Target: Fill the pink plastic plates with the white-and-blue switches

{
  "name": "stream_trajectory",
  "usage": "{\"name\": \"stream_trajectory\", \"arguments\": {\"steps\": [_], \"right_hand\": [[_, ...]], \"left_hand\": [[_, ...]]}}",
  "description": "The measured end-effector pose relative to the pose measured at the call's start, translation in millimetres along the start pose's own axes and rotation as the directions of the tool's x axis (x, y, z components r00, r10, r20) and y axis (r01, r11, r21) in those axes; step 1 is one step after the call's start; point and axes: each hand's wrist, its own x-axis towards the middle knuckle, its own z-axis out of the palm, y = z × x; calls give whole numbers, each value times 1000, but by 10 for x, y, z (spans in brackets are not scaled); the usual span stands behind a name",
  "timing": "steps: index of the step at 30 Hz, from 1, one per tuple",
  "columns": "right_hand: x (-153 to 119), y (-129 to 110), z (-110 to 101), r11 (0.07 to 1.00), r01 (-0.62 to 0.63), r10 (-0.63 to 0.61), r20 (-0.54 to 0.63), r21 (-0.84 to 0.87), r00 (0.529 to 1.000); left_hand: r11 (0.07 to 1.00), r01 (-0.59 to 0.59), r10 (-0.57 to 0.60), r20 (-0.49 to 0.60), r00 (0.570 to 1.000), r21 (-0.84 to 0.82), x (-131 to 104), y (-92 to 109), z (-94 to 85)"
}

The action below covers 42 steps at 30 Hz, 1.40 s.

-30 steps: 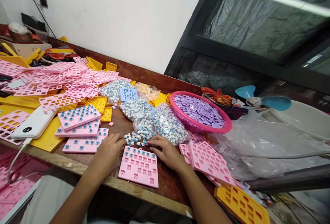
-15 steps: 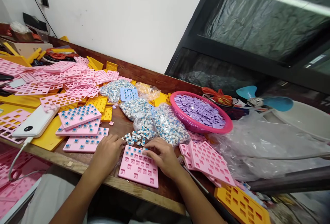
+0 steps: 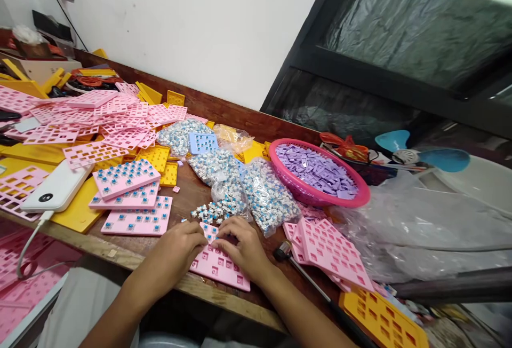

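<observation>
A pink key plate [image 3: 220,269] with square sockets lies at the front edge of the bench, with several blue-stemmed keyboard switches seated along its far side. My left hand [image 3: 178,252] rests over the plate's left side, fingers curled and closed; what its fingertips hold, if anything, is hidden. Over the far right part of the plate, my right hand [image 3: 244,246] has thumb and forefinger closed around a small switch at the sockets, mostly covered by the fingers. Loose switches [image 3: 212,212] spill from a clear bag [image 3: 232,196] just beyond the plate.
Filled pink plates [image 3: 138,222] are stacked at left, near a white power bank [image 3: 60,188]. Bare pink plates [image 3: 332,249] lie at right beside a black-handled tool [image 3: 308,278]. A pink basket [image 3: 362,193] holds purple pieces. Another switch bag [image 3: 268,193] stands before it.
My left hand has moved right, from beside the plate onto its left side. My right hand has shifted slightly left and nearer, its fingertips now lower on the plate.
</observation>
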Motion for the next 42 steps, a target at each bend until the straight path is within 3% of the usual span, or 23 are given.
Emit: {"name": "stream_trajectory", "arguments": {"steps": [7, 18, 24, 33, 42], "right_hand": [[5, -56, -36, 998, 30, -27, 48, -46, 998], [31, -81, -73, 1000, -16, 15, 71, 13, 997], [141, 98, -218, 988, -138, 143, -70, 75, 987], [219, 217, -204, 987, -149, 152, 55, -58, 987], [176, 321, -338, 982, -187, 190, 116, -29, 975]], "left_hand": [[993, -37, 42, 38, 998, -111, -45, -63, 1], [971, 19, -23, -16, 1000, -240, -83, -85, 3], [971, 25, -52, -106, 993, -237, -40, -91, 108], [965, 39, -57, -63, 996, -260, -67, -91, 57], [960, 133, -147, -39, 988, -244, -88, -104, 9]]}}
